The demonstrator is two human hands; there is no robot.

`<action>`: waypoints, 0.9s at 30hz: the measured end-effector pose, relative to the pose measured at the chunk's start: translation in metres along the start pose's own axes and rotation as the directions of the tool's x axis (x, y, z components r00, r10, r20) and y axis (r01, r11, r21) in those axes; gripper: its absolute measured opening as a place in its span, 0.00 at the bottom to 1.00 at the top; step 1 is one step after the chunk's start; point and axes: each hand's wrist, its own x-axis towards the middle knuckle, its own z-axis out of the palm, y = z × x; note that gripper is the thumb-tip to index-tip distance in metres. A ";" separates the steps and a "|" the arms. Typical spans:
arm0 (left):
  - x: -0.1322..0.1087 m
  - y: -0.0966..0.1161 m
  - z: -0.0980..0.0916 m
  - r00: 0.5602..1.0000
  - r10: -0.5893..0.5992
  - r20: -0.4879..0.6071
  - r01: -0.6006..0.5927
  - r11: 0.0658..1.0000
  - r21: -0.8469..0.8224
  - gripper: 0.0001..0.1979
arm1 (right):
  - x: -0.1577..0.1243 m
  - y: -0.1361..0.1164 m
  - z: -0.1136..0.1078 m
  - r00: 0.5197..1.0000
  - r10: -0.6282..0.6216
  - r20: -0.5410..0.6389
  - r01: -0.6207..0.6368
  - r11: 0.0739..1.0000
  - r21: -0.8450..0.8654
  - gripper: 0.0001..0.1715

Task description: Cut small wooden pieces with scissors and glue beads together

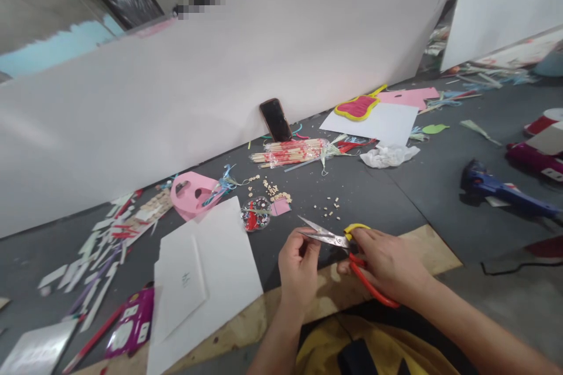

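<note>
My right hand (387,261) grips the scissors (328,237) by their red and yellow handles. The blades are spread apart and point left, toward my left hand. Near the lower blade, my left hand (299,263) has its thumb and fingers pinched together; what they hold, if anything, is too small to make out. Beyond the blades, small pale pieces (328,208) are scattered on the dark table (373,193). A clear round dish (256,214) with dark and red bits stands beside a small pink square (280,206).
White sheets (211,269) and a purple case (132,322) lie at left. A phone (276,120) leans on the white partition (211,76) behind wrapped sticks (288,153). A blue glue gun (505,190) lies at right. A person's head, pixelated, shows above the partition.
</note>
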 end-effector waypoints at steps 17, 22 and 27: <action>0.000 0.002 0.001 0.995 -0.065 0.073 0.068 0.997 -0.041 0.11 | -0.001 0.001 0.007 0.999 0.009 -0.033 -0.009 1.000 -0.015 0.16; 0.000 0.003 0.002 0.994 -0.076 0.073 0.078 0.996 -0.035 0.12 | -0.001 0.000 0.005 0.999 0.044 -0.014 -0.045 0.998 -0.044 0.18; 0.000 0.003 0.001 0.998 -0.015 0.053 0.017 0.999 -0.040 0.10 | 0.000 -0.001 0.003 0.999 0.040 0.006 -0.040 0.999 -0.031 0.16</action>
